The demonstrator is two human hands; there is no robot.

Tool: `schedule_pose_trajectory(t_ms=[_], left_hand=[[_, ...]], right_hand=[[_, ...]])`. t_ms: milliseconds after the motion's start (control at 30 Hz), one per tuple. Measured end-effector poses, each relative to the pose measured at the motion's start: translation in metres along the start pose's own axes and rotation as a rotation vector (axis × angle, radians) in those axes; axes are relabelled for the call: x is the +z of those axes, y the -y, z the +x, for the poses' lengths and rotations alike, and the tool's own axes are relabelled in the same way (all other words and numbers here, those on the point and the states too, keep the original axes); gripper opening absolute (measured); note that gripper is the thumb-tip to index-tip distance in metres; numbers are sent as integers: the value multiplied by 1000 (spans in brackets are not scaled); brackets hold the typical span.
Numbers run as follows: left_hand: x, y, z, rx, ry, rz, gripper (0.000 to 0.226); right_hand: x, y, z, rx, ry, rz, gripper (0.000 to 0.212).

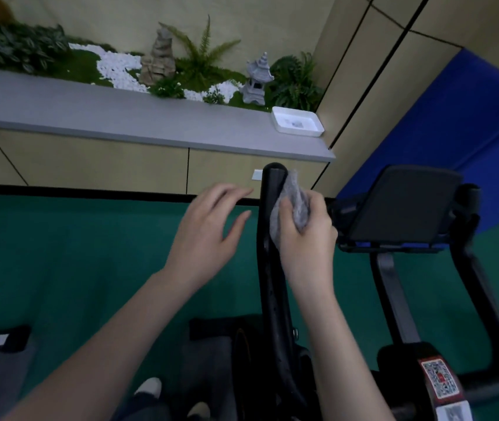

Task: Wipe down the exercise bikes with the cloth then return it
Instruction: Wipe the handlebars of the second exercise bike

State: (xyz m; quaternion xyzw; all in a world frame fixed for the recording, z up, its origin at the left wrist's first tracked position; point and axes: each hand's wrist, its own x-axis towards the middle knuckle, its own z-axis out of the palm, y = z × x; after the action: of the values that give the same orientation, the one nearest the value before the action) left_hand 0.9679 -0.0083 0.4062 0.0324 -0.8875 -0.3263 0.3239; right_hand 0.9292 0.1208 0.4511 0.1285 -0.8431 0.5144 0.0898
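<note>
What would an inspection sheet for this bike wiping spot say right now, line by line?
Surface: green floor, dark mat under the bike.
Job's things: grey cloth pressed against the black handlebar; console beside it.
Clutter: white tray on the grey ledge.
Hands: right hand grips the cloth; left hand open beside the handlebar.
Cables: nothing seen.
Surroundings: ferns, white pebbles, stone pagoda behind the ledge; blue wall panel.

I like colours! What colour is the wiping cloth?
Grey: the cloth shows best in the head view.
</note>
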Motion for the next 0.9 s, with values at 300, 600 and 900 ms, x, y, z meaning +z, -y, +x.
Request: schedule_pose_trajectory(t_ms=[300,600,900], left_hand=[[-10,5,40,702,260,369,34],[2,20,92,941,400,136,31],[17,26,110,995,458,-231,23]], right_hand=[[-30,-28,-35,138,161,-83,11],[-3,-10,-40,225,-105,-173,12],[52,18,-84,258,-635,-549,20]])
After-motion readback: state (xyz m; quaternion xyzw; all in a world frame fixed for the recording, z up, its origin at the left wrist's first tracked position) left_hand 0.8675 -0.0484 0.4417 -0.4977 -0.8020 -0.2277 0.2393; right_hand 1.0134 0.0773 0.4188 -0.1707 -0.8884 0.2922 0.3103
